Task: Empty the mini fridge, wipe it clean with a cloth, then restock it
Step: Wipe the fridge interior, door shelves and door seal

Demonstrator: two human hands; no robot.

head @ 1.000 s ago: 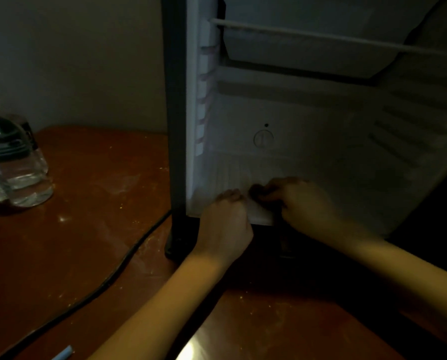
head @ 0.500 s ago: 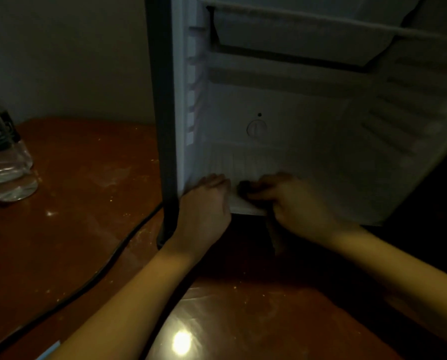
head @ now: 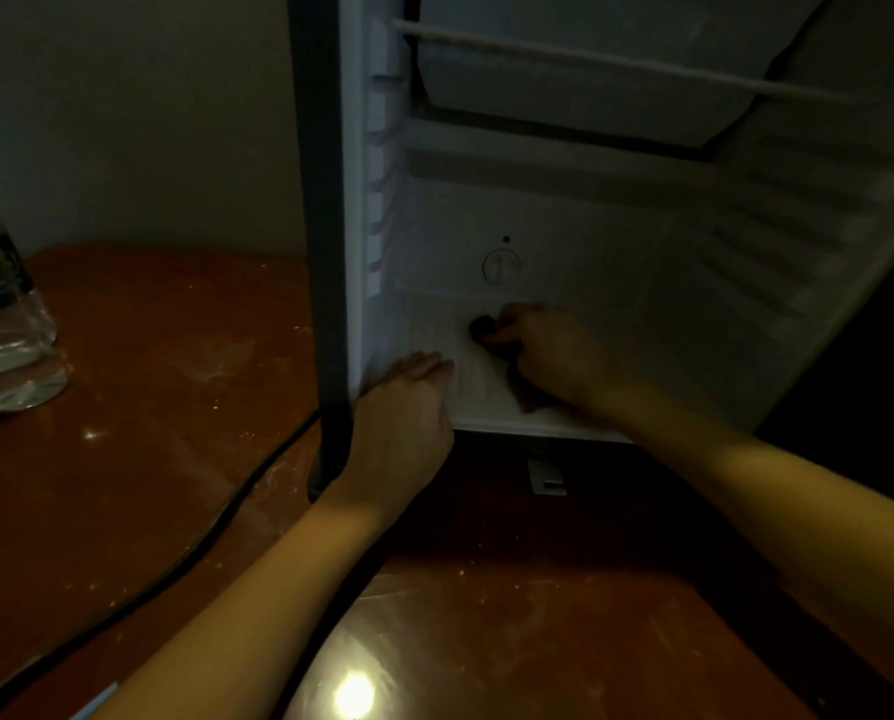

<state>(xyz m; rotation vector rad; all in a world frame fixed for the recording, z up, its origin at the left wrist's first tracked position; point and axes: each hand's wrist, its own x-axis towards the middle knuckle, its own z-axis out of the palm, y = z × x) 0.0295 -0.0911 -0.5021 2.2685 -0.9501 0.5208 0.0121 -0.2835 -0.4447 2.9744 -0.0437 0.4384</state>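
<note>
Dim light covers the glossy reddish-brown wooden desk [head: 122, 433], where an open white-lined mini fridge [head: 590, 241] stands. On its inner floor the right hand [head: 554, 356] grips a dark crumpled cloth [head: 486, 330]. The left hand [head: 403, 413] rests, fingers relaxed, on the floor's near left corner. At far left stands a clear plastic bottle [head: 13, 356].

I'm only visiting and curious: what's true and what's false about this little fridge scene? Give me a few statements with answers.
1. The right hand holds a dark cloth inside the fridge. True.
2. The fridge is packed with food. False: no food shows inside.
3. The left hand grips a bottle. False: it rests flat at the fridge floor's front edge.
4. A black cable lies on the table. True.
</note>
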